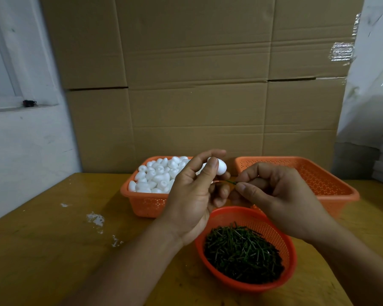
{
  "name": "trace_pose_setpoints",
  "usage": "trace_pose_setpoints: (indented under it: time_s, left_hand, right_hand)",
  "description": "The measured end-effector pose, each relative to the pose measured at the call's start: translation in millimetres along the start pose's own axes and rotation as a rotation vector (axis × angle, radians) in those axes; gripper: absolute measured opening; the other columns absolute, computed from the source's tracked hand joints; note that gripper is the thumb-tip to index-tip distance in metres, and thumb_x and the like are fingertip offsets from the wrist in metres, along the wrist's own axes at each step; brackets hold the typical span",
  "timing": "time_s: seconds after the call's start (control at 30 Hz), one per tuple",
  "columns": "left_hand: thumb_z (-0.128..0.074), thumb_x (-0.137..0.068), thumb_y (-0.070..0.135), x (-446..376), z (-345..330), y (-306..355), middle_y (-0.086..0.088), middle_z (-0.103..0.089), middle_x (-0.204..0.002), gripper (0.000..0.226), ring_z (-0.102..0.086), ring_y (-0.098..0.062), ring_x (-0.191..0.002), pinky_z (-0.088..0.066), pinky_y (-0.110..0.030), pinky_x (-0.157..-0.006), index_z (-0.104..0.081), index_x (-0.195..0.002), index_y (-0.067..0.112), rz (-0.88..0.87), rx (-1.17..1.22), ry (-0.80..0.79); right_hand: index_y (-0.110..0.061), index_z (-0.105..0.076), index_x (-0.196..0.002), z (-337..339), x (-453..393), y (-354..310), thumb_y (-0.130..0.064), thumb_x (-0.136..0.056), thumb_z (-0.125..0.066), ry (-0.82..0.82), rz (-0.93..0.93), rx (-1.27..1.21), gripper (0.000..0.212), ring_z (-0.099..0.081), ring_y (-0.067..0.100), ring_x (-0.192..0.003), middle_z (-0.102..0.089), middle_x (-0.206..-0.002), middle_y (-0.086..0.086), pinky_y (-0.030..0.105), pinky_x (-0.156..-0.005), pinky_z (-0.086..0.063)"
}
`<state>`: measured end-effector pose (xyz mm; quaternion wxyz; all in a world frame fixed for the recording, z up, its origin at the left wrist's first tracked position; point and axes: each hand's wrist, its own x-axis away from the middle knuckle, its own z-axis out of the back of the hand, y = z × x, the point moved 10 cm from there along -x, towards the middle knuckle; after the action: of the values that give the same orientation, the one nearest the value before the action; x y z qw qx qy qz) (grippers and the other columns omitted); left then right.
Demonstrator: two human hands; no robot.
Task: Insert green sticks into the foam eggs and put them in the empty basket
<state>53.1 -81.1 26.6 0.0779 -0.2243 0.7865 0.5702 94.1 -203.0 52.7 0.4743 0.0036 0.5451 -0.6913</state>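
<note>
Head view: left hand point(192, 195) pinches a foam egg point(221, 166); right hand point(274, 195) pinches a green stick point(228, 182). Below both grips, a yellow-brown table point(53, 250) with white flecks point(95, 218); behind them, cardboard sheets point(197, 85) and a white wall point(20, 140).
</note>
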Motion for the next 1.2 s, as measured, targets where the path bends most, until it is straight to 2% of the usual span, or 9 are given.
trace_pose_setpoints:
  time_s: [0.13,0.3,0.4,0.5,0.67,0.77,0.93,1.1,1.2]
  left_hand:
    - [-0.062,-0.090,0.019,-0.5,-0.1,-3.0,-0.010,-0.066,-0.095,0.030,-0.057,-0.016,-0.066,-0.044,-0.022,-0.053,-0.069,-0.119,0.016,0.061,0.093,-0.033]
    - [-0.063,-0.086,0.020,-3.7,4.1,-8.6,-0.012,-0.070,-0.092,0.023,-0.061,-0.014,-0.068,-0.051,-0.021,-0.059,-0.077,-0.101,0.009,0.132,0.209,-0.006]
    - [-0.066,-0.080,0.010,-5.3,11.0,-6.1,-0.016,-0.072,-0.100,0.033,-0.062,-0.015,-0.069,-0.052,-0.018,-0.060,-0.064,-0.113,0.003,0.120,0.184,0.036]
    - [-0.070,-0.075,0.009,-5.2,14.5,-4.3,-0.025,-0.066,-0.114,0.033,-0.062,-0.014,-0.065,-0.048,-0.017,-0.054,-0.053,-0.104,0.005,0.112,0.198,0.058]
    - [-0.070,-0.075,0.017,-6.7,10.2,-2.7,-0.007,-0.064,-0.079,0.019,-0.054,-0.005,-0.055,-0.038,-0.011,-0.043,-0.063,-0.088,0.004,0.112,0.222,0.022]
    - [-0.070,-0.074,0.017,-6.5,10.3,-4.1,-0.002,-0.061,-0.071,0.011,-0.053,-0.005,-0.055,-0.037,-0.011,-0.040,-0.070,-0.079,0.007,0.120,0.224,0.027]
    - [-0.074,-0.068,0.015,-5.7,9.0,-6.6,-0.004,-0.062,-0.070,0.035,-0.056,-0.006,-0.055,-0.040,-0.012,-0.041,-0.065,-0.100,0.004,0.147,0.242,0.027]
    - [-0.073,-0.072,0.014,-5.5,8.5,-7.1,-0.005,-0.062,-0.072,0.029,-0.056,-0.006,-0.056,-0.041,-0.013,-0.043,-0.064,-0.098,0.003,0.145,0.221,0.017]
    - [-0.074,-0.072,0.012,-5.9,9.4,-4.6,-0.005,-0.063,-0.073,0.030,-0.057,-0.008,-0.057,-0.041,-0.014,-0.044,-0.063,-0.098,0.003,0.111,0.186,0.021]
  right_hand:
    - [-0.004,-0.068,-0.091,0.4,-0.2,-1.1,-0.002,-0.093,-0.064,0.003,0.002,-0.017,0.004,-0.075,0.015,-0.070,-0.077,-0.076,0.007,0.019,-0.064,-0.056]
    - [-0.004,-0.067,-0.091,1.2,0.0,-0.2,-0.003,-0.092,-0.064,0.004,-0.010,-0.023,0.004,-0.075,0.015,-0.070,-0.077,-0.076,0.006,0.020,-0.064,-0.057]
    - [-0.003,-0.068,-0.091,1.7,0.3,0.0,-0.002,-0.093,-0.064,0.005,-0.019,-0.027,0.004,-0.075,0.017,-0.070,-0.077,-0.076,0.007,0.022,-0.065,-0.058]
    - [-0.003,-0.068,-0.091,2.8,0.8,-0.7,-0.002,-0.092,-0.065,0.028,-0.020,-0.045,0.004,-0.075,0.018,-0.070,-0.077,-0.076,0.006,0.023,-0.066,-0.059]
    - [0.000,-0.068,-0.089,2.7,2.5,1.3,0.002,-0.092,-0.063,0.120,-0.048,-0.219,0.006,-0.076,0.021,-0.068,-0.077,-0.075,0.010,0.021,-0.062,-0.058]
    - [-0.003,-0.070,-0.088,0.4,3.5,-1.2,0.001,-0.091,-0.064,0.145,-0.034,-0.240,0.007,-0.075,0.022,-0.065,-0.076,-0.074,0.010,0.023,-0.061,-0.059]
    - [-0.006,-0.071,-0.087,2.8,3.8,-3.7,-0.002,-0.090,-0.067,0.196,-0.021,-0.214,0.007,-0.073,0.020,-0.060,-0.076,-0.071,0.009,0.022,-0.058,-0.058]
    - [-0.011,-0.072,-0.087,6.2,6.2,-5.7,-0.006,-0.091,-0.069,0.224,0.000,-0.115,0.007,-0.073,0.017,-0.060,-0.076,-0.072,0.004,0.023,-0.057,-0.058]
    - [-0.016,-0.072,-0.086,7.4,8.3,-9.3,-0.009,-0.090,-0.070,0.253,0.028,-0.030,0.008,-0.073,0.013,-0.061,-0.076,-0.071,0.000,0.030,-0.058,-0.061]
